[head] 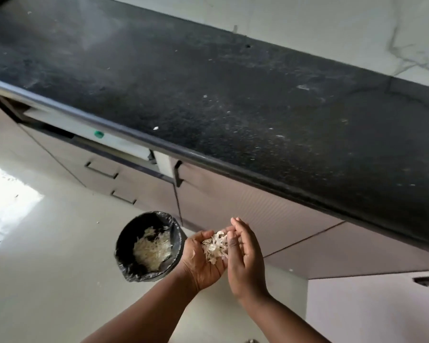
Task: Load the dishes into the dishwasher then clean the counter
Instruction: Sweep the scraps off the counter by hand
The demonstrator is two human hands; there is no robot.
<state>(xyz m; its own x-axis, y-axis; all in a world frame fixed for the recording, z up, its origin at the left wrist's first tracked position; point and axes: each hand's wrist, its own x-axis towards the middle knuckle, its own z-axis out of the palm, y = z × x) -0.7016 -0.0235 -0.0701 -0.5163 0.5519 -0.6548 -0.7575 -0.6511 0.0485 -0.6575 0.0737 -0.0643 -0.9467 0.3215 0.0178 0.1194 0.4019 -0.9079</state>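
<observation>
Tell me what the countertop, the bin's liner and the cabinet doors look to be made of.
Countertop: dark speckled stone, probably polished granite, given the flecked grain and soft sheen.
Bin liner: thin black plastic film, crinkled and glossy over the rim.
Cabinet doors: smooth matte grey-beige panels, likely laminate; the look leaves it open.

Bin, drawers and floor around the hands

A black-lined bin (148, 246) holding pale scraps stands just left of the hands; drawers (102, 174) lie beyond, a glossy floor (47, 280) below.

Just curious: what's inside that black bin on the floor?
The bin has a black liner and a heap of pale scraps. Whatever lies under the heap is hidden.
</observation>
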